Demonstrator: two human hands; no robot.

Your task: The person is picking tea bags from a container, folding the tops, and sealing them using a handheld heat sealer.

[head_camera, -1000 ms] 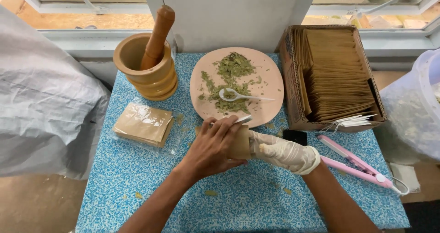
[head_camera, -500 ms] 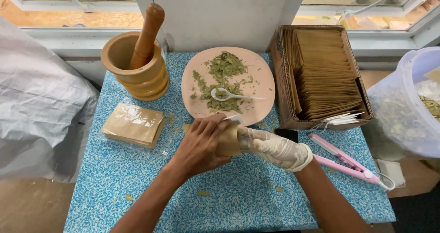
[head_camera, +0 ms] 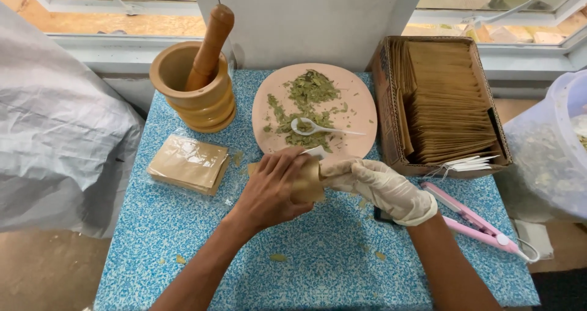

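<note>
My bare left hand (head_camera: 272,192) and my right hand (head_camera: 382,188), which wears a white glove, both grip one small brown paper sachet (head_camera: 307,179) just above the blue speckled table (head_camera: 318,259). A white tag pokes out at the sachet's top. Right behind it lies a pink plate (head_camera: 361,112) with dried green leaves (head_camera: 309,94) and a white plastic spoon (head_camera: 312,127).
A wooden mortar (head_camera: 199,100) with a pestle (head_camera: 211,45) stands back left. A clear-wrapped stack of brown sachets (head_camera: 188,163) lies left. A cardboard box of brown sachets (head_camera: 443,100) sits right, a pink sealer tool (head_camera: 477,222) before it, a plastic bag (head_camera: 550,146) beyond.
Both hands stay closed on the sachet with only slight shifts of the fingers. The camera has moved a little closer.
</note>
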